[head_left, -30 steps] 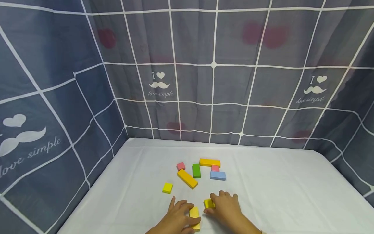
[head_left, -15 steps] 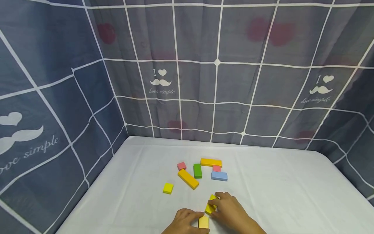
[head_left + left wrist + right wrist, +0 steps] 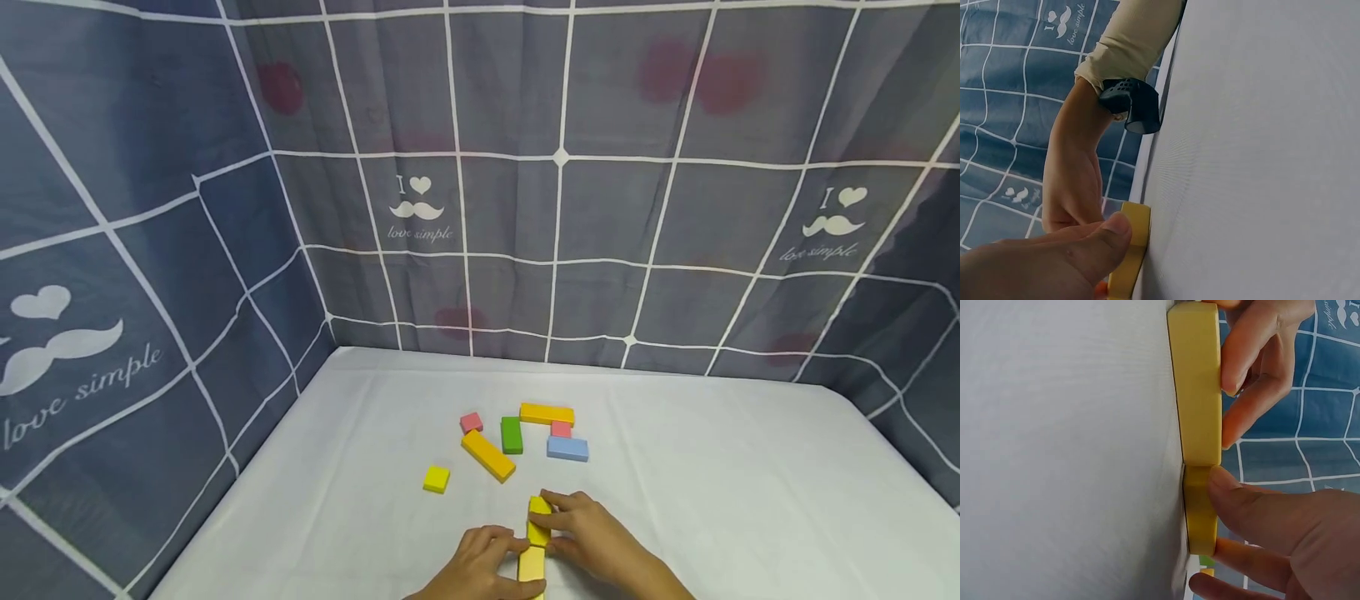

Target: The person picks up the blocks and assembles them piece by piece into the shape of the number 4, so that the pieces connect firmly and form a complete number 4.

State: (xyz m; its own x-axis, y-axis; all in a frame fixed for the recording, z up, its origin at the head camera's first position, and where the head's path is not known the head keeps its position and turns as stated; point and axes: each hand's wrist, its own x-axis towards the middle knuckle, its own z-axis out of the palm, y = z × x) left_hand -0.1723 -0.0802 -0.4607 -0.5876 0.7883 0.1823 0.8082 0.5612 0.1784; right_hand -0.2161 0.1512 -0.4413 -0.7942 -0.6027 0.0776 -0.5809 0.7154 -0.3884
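My left hand holds a long pale yellow block, thumb towards its near end and a finger by its far end. Just beyond it my right hand grips a shorter, deeper yellow block between thumb and fingers. In the right wrist view the pale yellow block and the deeper yellow block lie on the white cloth, end to end and touching. The left wrist view has my left thumb against the pale yellow block, and my right hand behind it.
Farther back lie two orange blocks, a green block, a blue block and two pink blocks. A small yellow square block lies to the left. A grey checked curtain surrounds the white-covered table.
The right hand has turned the deeper yellow block to point away from me. The left hand has brought the pale yellow block right, up against its near end.
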